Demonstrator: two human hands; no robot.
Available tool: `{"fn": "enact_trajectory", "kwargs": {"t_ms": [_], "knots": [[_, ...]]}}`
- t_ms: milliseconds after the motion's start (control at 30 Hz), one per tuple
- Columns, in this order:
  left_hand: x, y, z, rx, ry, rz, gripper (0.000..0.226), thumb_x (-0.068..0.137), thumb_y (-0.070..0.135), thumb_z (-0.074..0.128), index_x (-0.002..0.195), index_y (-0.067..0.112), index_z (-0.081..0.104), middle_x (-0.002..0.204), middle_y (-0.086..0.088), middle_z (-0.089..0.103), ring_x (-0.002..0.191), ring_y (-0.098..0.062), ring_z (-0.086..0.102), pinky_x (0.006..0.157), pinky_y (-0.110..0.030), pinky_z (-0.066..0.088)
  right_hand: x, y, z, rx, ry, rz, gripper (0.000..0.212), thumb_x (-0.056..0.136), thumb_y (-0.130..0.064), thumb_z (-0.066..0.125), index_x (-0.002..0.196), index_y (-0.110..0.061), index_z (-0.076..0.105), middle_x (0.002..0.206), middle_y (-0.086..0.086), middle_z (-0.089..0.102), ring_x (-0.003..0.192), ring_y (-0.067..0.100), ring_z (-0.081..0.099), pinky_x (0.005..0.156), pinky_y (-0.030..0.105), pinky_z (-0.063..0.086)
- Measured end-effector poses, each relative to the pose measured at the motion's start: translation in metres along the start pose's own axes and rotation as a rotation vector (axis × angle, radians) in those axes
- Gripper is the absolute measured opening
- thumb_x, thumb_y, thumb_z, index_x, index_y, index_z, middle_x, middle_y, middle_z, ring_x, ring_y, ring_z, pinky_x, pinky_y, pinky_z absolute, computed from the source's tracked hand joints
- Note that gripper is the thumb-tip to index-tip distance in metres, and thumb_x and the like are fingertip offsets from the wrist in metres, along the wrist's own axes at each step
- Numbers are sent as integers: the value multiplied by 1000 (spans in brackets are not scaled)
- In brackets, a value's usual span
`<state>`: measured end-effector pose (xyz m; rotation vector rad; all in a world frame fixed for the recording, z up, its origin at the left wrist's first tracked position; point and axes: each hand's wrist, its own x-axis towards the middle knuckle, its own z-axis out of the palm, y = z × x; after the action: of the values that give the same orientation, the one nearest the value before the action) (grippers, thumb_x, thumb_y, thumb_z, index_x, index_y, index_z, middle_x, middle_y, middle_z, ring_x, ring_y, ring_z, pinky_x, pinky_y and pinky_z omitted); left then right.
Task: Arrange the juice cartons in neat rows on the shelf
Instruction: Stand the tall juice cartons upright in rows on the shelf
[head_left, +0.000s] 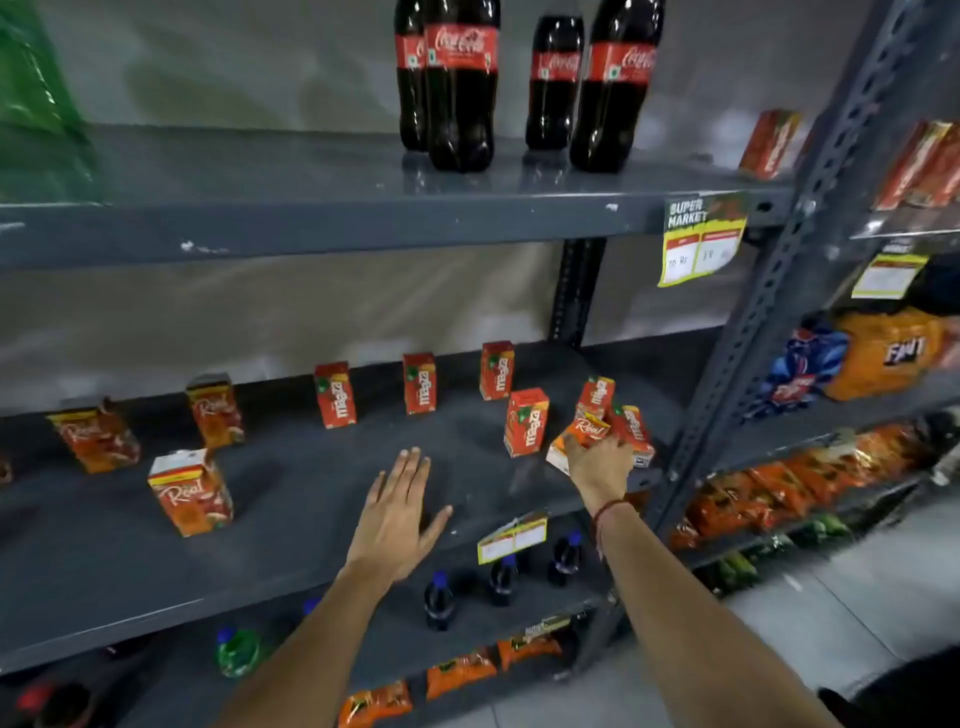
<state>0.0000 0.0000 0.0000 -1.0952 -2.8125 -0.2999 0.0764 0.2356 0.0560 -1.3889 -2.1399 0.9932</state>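
On the grey middle shelf (311, 519) stand several red Maaza cartons, three in a back row (335, 395) and one (525, 422) further forward. Three orange Real cartons stand at the left, the nearest (191, 493) by the front. My right hand (600, 465) is shut on a tilted orange Real carton (581, 439) at the shelf's right end, next to two leaning Maaza cartons (631, 428). My left hand (397, 514) hovers flat and open over the bare middle of the shelf, holding nothing.
Cola bottles (460, 83) stand on the upper shelf. A perforated grey upright (737, 353) bounds the shelf on the right, with price tags (701, 239) clipped to shelf edges. Small bottles (439, 600) and snack packs sit on lower shelves. Snack bags fill the neighbouring rack.
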Motion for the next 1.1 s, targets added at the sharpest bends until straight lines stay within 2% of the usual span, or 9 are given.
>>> {"fn": "enact_trajectory", "kwargs": {"t_ms": [167, 267, 433, 633, 700, 833, 900, 1000, 1100], "knots": [[0, -2, 20, 54, -88, -13, 126, 52, 79, -34, 149, 8, 5, 158, -7, 2, 143, -18, -2, 115, -37, 2, 21, -15, 4, -76, -158, 101, 71, 79, -53, 63, 117, 6, 54, 124, 23, 59, 116, 37, 52, 97, 40, 43], [-2, -2, 23, 76, -90, 0, 121, 63, 82, -22, 147, 5, 17, 156, -10, 16, 143, -22, 11, 115, -41, 10, 18, -18, 6, -106, -201, 140, 75, 76, -53, 66, 123, 3, 50, 129, 20, 55, 118, 34, 51, 96, 37, 44], [-3, -5, 27, 98, -69, 11, 106, 76, 79, -3, 144, 3, 28, 152, -13, 28, 140, -24, 22, 113, -43, 18, 16, -19, 8, -31, -200, 159, 54, 85, -40, 61, 116, 3, 56, 126, 16, 58, 116, 30, 54, 92, 33, 43], [-4, -6, 26, 123, -62, 8, 99, 77, 75, 6, 146, 5, 20, 155, -11, 20, 142, -21, 14, 116, -40, 11, 4, 2, 4, 249, -116, 215, 50, 77, -48, 63, 103, -7, 59, 110, 15, 63, 94, 37, 59, 87, 55, 51], [-5, -5, 25, 137, -60, 16, 100, 76, 75, 3, 146, 5, 19, 155, -10, 18, 142, -20, 13, 116, -40, 10, -4, 11, 2, 361, -85, 228, 38, 82, -45, 60, 90, -9, 55, 92, 12, 60, 84, 32, 56, 83, 49, 51], [-4, -6, 25, 129, -33, 16, 100, 76, 74, 3, 146, 5, 20, 155, -11, 19, 142, -21, 13, 116, -40, 10, -27, 38, 8, 632, -194, 327, 13, 87, -23, 57, 83, -14, 49, 73, 2, 53, 66, 17, 51, 55, 29, 49], [-3, -6, 23, 131, -38, 20, 101, 74, 74, -1, 147, 6, 16, 156, -10, 15, 143, -20, 10, 116, -39, 8, -42, 37, 18, 702, -168, 284, 16, 84, -14, 64, 88, -15, 48, 80, 6, 57, 65, 13, 52, 63, 25, 53], [-10, -11, 19, 123, -32, 23, 98, 75, 71, -2, 147, 7, 16, 156, -8, 15, 143, -18, 8, 116, -39, 6, -64, 13, 35, 782, -65, 110, 39, 72, -8, 78, 102, -15, 54, 104, 9, 66, 91, 17, 61, 95, 33, 47], [-28, -33, 6, 19, 32, -1, 82, 86, 62, 11, 142, 6, 33, 150, -10, 32, 140, -19, 22, 115, -38, 11, -93, -10, 58, 758, -123, -21, 52, 69, -10, 81, 115, -10, 56, 100, 1, 67, 89, 9, 62, 90, 15, 44]]}}
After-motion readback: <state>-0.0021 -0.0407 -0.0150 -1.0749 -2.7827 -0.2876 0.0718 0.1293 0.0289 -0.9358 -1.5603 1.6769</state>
